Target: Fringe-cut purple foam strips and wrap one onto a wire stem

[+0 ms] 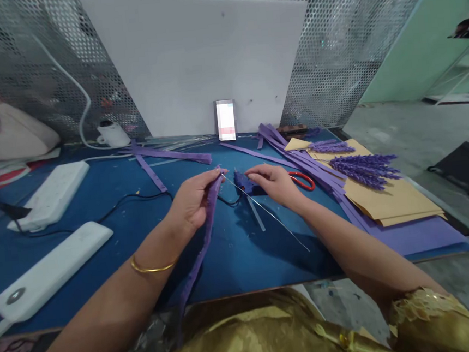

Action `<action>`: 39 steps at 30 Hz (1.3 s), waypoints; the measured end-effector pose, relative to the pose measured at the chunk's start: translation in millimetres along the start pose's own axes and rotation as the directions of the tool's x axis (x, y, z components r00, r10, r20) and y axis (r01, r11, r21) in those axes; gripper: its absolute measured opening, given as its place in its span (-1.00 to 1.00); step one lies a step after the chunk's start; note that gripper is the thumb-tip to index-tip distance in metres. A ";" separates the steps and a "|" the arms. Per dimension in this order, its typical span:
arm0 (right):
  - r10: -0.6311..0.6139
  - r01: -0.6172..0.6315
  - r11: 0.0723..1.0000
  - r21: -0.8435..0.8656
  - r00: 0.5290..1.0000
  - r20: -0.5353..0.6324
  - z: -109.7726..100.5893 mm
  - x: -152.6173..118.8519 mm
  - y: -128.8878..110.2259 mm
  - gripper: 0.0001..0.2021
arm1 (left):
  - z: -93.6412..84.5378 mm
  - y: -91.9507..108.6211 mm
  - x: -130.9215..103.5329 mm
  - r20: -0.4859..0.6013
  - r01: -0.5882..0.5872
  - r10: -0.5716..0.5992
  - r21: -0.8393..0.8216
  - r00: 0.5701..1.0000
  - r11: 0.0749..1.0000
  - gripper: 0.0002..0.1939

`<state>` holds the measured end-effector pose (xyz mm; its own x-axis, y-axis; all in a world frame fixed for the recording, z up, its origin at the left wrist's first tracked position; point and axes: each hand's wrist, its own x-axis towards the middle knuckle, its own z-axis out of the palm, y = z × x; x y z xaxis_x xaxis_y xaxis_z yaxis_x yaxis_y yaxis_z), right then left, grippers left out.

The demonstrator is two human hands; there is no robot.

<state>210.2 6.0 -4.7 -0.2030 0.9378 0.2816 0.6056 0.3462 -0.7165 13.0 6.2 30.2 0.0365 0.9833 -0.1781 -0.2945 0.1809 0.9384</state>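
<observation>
My left hand (195,196) pinches the upper end of a long purple paper strip (207,238) together with the end of a thin metal wire (273,213). The strip hangs down past the table's front edge, and the wire slants away to the lower right. My right hand (274,183) has thumb and forefinger drawn together right beside a blue glue gun (243,183), partly over its handle. What those fingertips hold, if anything, is hidden. A clear glue stick (257,215) sticks out behind the gun.
Red-handled scissors (303,181), purple strips (311,169), brown paper (388,201) and purple flower sprigs (365,167) lie at right. At left are two white power strips (57,268), a black cord (117,202) and more strips (175,152). A phone (226,121) stands against a white board (216,62).
</observation>
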 end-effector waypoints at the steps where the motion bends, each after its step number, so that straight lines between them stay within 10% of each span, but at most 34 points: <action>1: 0.010 -0.012 0.996 0.091 1.000 0.028 -3.0 2.0 -9.6 -0.71 | 3.6 2.1 -0.4 0.019 -0.017 0.017 0.007 1.000 1.000 -0.86; 8: 0.042 -0.085 0.890 0.448 0.994 0.104 -18.6 18.2 -47.9 -0.79 | 23.8 22.4 10.5 0.118 -0.097 0.093 0.029 0.989 0.995 -0.82; 20: 0.070 -0.131 0.882 0.452 0.986 0.150 -19.1 24.9 -28.6 -0.81 | 16.6 12.8 27.6 0.171 -0.206 0.164 0.262 0.971 0.943 -0.87; 30: 0.037 -0.115 0.801 0.588 0.989 0.143 -25.4 27.0 -21.0 -0.82 | 19.1 8.4 17.3 0.306 -0.043 -0.041 0.262 0.951 0.964 -0.80; 39: 0.130 -0.279 0.658 0.700 0.957 0.259 -26.7 23.1 -27.4 -0.81 | 21.2 8.1 14.9 0.213 -0.161 0.121 0.179 0.969 0.971 -0.82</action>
<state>209.5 17.5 38.6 -0.3149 0.9491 0.0109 -0.0834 -0.0162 -0.9964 31.4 22.7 41.4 0.2035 0.9791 0.0042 -0.1203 0.0207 0.9925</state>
